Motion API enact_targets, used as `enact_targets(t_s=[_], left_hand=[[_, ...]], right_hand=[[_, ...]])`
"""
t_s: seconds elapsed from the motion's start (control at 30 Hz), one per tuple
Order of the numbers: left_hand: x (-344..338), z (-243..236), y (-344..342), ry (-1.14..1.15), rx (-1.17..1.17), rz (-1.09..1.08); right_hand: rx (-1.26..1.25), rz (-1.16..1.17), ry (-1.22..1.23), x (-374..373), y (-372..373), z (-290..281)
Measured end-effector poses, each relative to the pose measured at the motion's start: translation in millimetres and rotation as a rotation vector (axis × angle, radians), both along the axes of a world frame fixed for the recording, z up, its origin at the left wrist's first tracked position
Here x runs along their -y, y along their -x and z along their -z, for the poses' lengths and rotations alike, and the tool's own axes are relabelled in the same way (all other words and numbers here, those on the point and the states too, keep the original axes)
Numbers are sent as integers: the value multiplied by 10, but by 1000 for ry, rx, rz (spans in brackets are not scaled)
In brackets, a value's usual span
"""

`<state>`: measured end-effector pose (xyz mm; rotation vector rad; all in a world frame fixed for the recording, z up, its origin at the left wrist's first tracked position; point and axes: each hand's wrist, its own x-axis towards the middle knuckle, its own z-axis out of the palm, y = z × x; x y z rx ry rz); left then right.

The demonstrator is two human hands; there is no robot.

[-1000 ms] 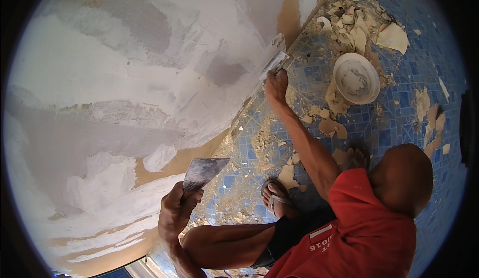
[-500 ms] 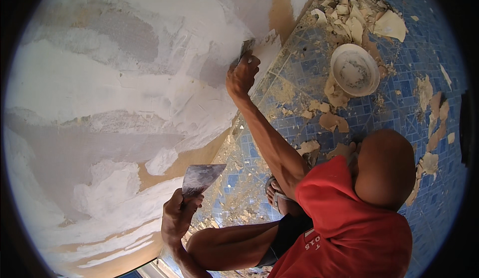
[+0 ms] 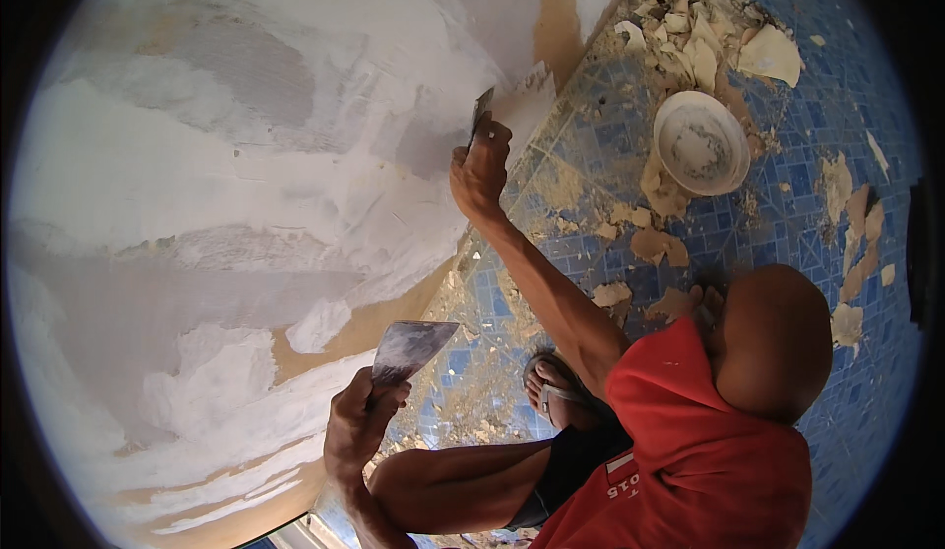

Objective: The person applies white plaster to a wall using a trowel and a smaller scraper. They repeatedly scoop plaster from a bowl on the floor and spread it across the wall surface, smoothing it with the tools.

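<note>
The single view is a wide fisheye, its round rim darkening the corners, that looks steeply down from head height or so, with the wall (image 3: 226,185) filling its left and the floor (image 3: 837,96) its right. The line where they meet runs aslant from the top, right of centre, toward the lower left. A crouching person (image 3: 709,451) is near, seen from above and cut by the lower edge, while the bowl (image 3: 724,121) looks smaller, toward the upper right.

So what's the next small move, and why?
I'd probably have the right hand turn its scraper flatter to the wall and draw it across the pale patch alongside: the scraper shows nearly edge-on, and the patch's upper edge looks ragged.
</note>
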<state>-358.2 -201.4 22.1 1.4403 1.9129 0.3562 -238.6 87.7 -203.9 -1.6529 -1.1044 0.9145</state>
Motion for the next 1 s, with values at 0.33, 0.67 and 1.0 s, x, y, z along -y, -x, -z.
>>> enact_targets(t_s=[0.33,0.67,1.0], left_hand=[[-148,25,-17,67,-62,42],[-51,1,65,83,47,-44],[-72,-105,79,-27,126,-156]], right_hand=[[93,110,-335,132,181,-332],[84,208,-129,-255,-184,-446],[150,114,-338,140,159,-547]])
